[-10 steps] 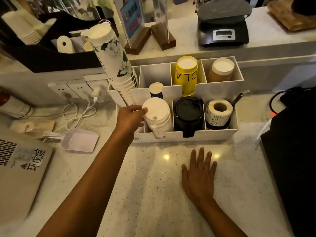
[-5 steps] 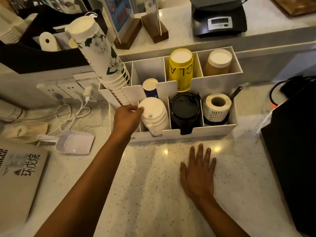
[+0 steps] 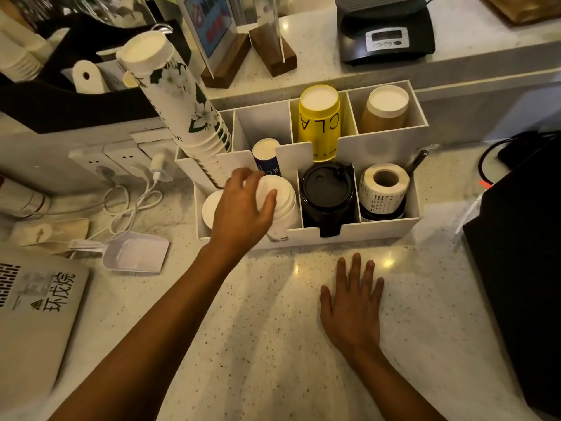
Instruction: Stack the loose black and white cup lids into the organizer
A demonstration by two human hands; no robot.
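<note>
Stacking step underway: white lid stack (image 3: 277, 197), in the organizer (image 3: 391, 230) front row just left of the black lids (image 3: 328, 189), is gripped by left hand (image 3: 243, 208). Right hand (image 3: 353, 302) lies flat & released on worktop (image 3: 258, 344) in front of organizer. Next, prob., stack needs to be pressed level, w/ grip eased off.

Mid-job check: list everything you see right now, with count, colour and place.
Organizer: 1, white, counter centre.
White lids: 1 stack, front slot, under left hand.
Black lids: 1 stack, front middle slot.
Label roll: 1, white, front right slot.
Yellow cups: 1 stack, back row.
Brown cups: 1 stack, back right.
Floral cups: 1 stack, leaning, back left.
Scoop: 1, white, counter left.
Scale: 1, black, upper shelf.
Left hand: grasping white lids.
Right hand: flat on counter.
</note>
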